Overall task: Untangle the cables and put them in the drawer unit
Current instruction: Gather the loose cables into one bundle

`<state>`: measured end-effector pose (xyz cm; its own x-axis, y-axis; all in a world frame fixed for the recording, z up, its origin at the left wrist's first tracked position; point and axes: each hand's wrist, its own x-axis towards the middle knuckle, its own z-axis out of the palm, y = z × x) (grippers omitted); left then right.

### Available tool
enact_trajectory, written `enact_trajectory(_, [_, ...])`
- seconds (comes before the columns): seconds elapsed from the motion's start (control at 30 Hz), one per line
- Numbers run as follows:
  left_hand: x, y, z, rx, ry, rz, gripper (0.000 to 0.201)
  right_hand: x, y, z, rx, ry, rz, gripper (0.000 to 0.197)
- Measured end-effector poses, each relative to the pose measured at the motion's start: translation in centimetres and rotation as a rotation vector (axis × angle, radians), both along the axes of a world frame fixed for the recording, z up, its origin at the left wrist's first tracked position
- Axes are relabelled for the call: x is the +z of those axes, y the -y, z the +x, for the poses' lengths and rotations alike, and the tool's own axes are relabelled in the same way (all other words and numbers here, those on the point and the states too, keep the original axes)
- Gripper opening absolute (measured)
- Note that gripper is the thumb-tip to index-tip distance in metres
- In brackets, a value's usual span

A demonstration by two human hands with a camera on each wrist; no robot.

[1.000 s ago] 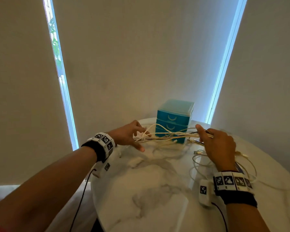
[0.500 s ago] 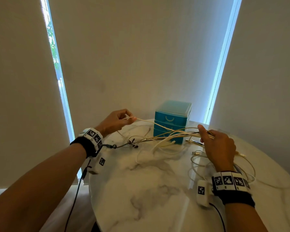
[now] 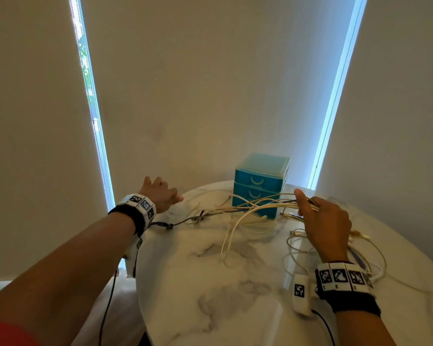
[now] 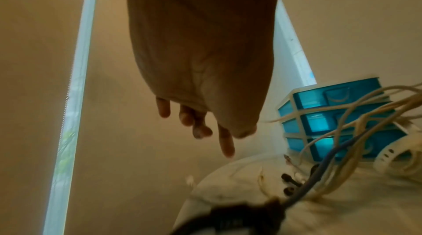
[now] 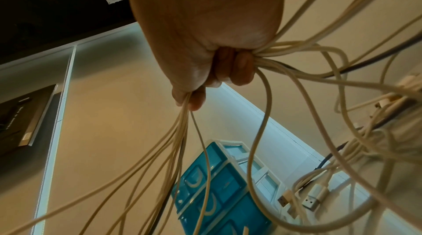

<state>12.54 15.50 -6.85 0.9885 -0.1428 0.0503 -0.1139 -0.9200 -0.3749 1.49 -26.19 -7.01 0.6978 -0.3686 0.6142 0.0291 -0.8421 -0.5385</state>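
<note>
**Cables bunched in one fist, drawers not yet opened**

The table (image 3: 210, 283) is round and marbled, and it carries everything. At its far edge stands the drawer unit (image 3: 259, 184), blue, with its drawers all pushed in as far as the head view shows.

The cables (image 3: 248, 208) are the next largest thing: a pale bundle running from the table's left side, across the front of the unit, to the right hand (image 3: 325, 228). A second mass of loops and plugs lies on the table's right side, under and beside that wrist. A darker cable runs among the pale ones toward the left edge.

The right hand has its fingers (image 5: 237, 69) curled tight round many strands at once, with strands leaving the fist on both sides. The left hand (image 3: 158, 196) hovers past the far-left edge, its fingers (image 4: 226, 143) spread loosely and holding nothing (the wrist view is blurred, but no cable crosses the palm).

Likely trouble from here:
- Pulling the whole fistful would probably tighten the crossings rather than free them, since the strands overlap in front of the unit.
- The bundle touches or passes just beside the unit; a hard tug could drag or tip it, as it looks light.
- Loose ends near the left edge may slide off the table.
- Plugs could snag in the loops by the right wrist.
</note>
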Motion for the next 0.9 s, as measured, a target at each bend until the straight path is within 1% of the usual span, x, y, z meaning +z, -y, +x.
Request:
enact_trajectory(0.03, [-0.9, -0.4, 0.0, 0.039, -0.101, -0.024, 0.047, 0.0, 0.3, -0.1, -0.007, -0.006, 0.007, 0.067])
enact_trajectory(0.07, [-1.6, -0.8, 0.0, 0.066, -0.167, -0.052, 0.042, 0.0, 0.6, -0.2, -0.008, -0.014, 0.009, 0.067])
enact_trajectory(0.13, [-1.6, -0.9, -0.1, 0.101, -0.207, -0.112, 0.035, 0.1, 0.8, -0.3, 0.019, -0.026, -0.001, 0.066])
enact_trajectory(0.2, [0.1, 0.7, -0.2, 0.052, -0.137, -0.203, 0.042, 0.3, 0.4, -0.2, 0.046, -0.024, -0.011, 0.064])
enact_trajectory(0.23, [1.3, 2.3, -0.4, -0.014, -0.060, -0.294, 0.042, 0.4, 0.2, -0.1, 0.049, -0.022, -0.023, 0.064])
enact_trajectory(0.27, [2.7, 4.3, -0.8, -0.109, 0.043, -0.426, 0.038, 0.4, 0.0, -0.1, 0.047, -0.023, -0.038, 0.064])
enact_trajectory(0.3, [3.9, 6.6, -1.3, -0.228, 0.142, -0.582, 0.040, 0.5, -0.2, 0.0, 0.046, -0.021, -0.049, 0.065])
enact_trajectory(0.33, [5.1, 9.2, -2.2, -0.355, 0.190, -0.739, 0.051, 0.5, -0.3, 0.0, 0.053, -0.020, -0.050, 0.065])
enact_trajectory(0.37, [6.3, 11.9, -3.4, -0.472, 0.154, -0.848, 0.068, 0.5, -0.4, -0.1, 0.064, -0.017, -0.047, 0.064])
enact_trajectory(0.4, [7.4, 14.3, -4.8, -0.557, 0.076, -0.889, 0.085, 0.6, -0.6, -0.3, 0.076, -0.011, -0.048, 0.063])
enact_trajectory(0.47, [8.0, 18.2, -6.1, -0.640, -0.101, -0.829, 0.114, 0.7, -0.8, -0.7, 0.100, 0.005, -0.057, 0.060])
enact_trajectory(0.5, [7.7, 19.6, -6.1, -0.650, -0.207, -0.782, 0.124, 0.7, -0.8, -0.8, 0.109, 0.010, -0.059, 0.059])
enact_trajectory(0.53, [6.9, 20.7, -6.0, -0.635, -0.311, -0.756, 0.129, 0.7, -0.9, -1.0, 0.120, 0.011, -0.057, 0.058])
enact_trajectory(0.57, [6.0, 21.4, -5.7, -0.612, -0.383, -0.736, 0.126, 0.7, -0.9, -1.1, 0.134, 0.012, -0.051, 0.059])
enact_trajectory(0.6, [5.1, 21.7, -5.3, -0.598, -0.417, -0.710, 0.110, 0.8, -0.9, -1.1, 0.145, 0.016, -0.050, 0.062])
enact_trajectory(0.63, [4.2, 21.9, -4.8, -0.606, -0.431, -0.684, 0.079, 0.8, -0.9, -1.0, 0.149, 0.025, -0.057, 0.065])
enact_trajectory(0.67, [3.5, 21.8, -4.6, -0.615, -0.442, -0.690, 0.042, 0.8, -0.7, -1.1, 0.144, 0.037, -0.065, 0.066])
enact_trajectory(0.7, [2.9, 21.6, -4.3, -0.630, -0.466, -0.732, 0.014, 0.9, -0.5, -1.1, 0.127, 0.047, -0.068, 0.068])
enact_trajectory(0.73, [2.7, 21.1, -4.1, -0.625, -0.517, -0.809, 0.011, 1.0, 0.0, -1.1, 0.102, 0.055, -0.065, 0.069])
enact_trajectory(0.8, [2.9, 19.6, -3.7, -0.553, -0.639, -0.967, 0.021, 1.4, 1.1, -1.3, 0.047, 0.063, -0.041, 0.071])
enact_trajectory(0.83, [3.3, 18.7, -3.7, -0.510, -0.705, -1.010, 0.025, 1.4, 1.4, -1.4, 0.029, 0.062, -0.034, 0.071])
enact_trajectory(0.9, [4.6, 17.0, -3.7, -0.463, -0.814, -1.019, 0.034, 1.6, 1.5, -1.3, 0.014, 0.065, -0.025, 0.072])
